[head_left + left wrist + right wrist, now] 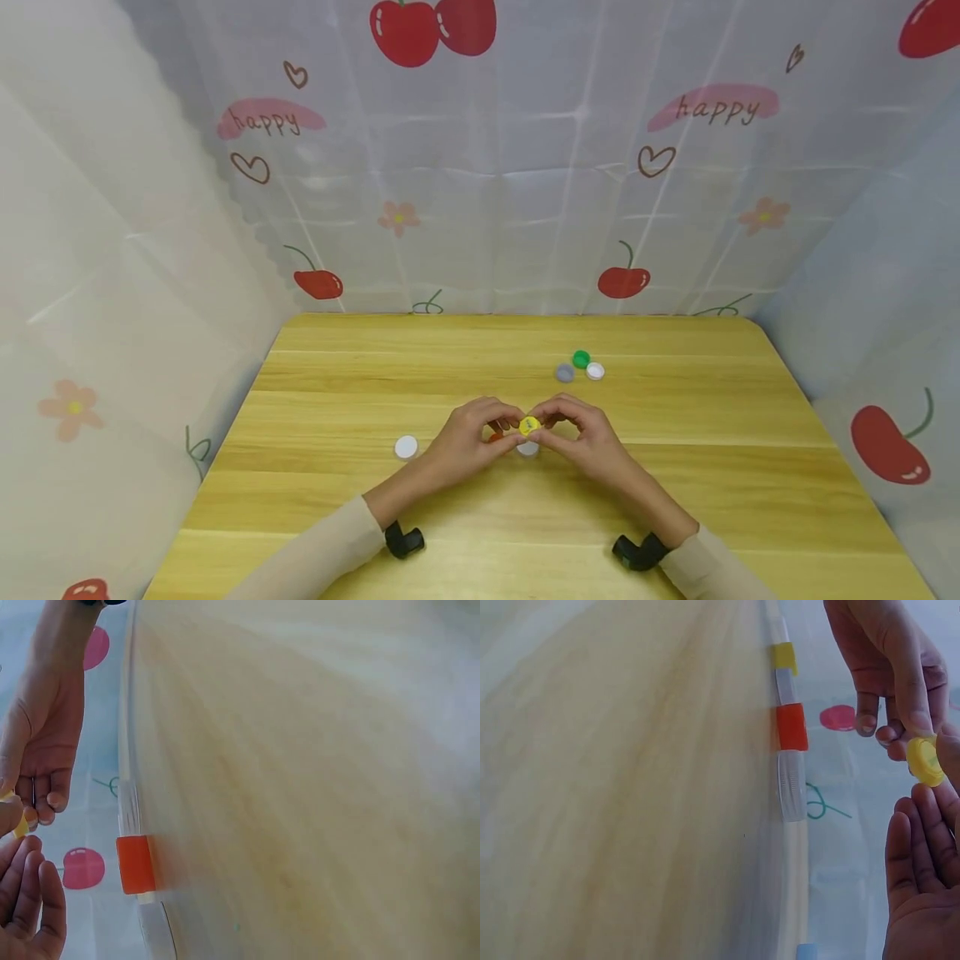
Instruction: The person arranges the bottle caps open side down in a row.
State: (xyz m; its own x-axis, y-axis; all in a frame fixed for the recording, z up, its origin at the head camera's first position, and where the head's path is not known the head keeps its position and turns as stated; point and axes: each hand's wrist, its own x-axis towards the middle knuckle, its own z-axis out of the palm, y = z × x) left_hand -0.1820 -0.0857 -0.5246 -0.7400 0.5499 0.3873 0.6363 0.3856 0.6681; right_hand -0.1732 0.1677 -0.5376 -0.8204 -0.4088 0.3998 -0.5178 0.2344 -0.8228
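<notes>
Both hands meet over the table around a small yellow bottle cap with dark print on its top. My left hand pinches it from one side between thumb and fingers. From the other side, my right hand pinches it the same way. In the right wrist view the yellow cap shows its ridged edge, clear above the tabletop. Beneath the hands lie an orange cap and a white cap, both partly hidden in the head view.
A white cap lies left of the hands. Farther back, green, grey and white caps sit close together. Another yellow cap stands on the table. Printed curtains enclose the wooden table.
</notes>
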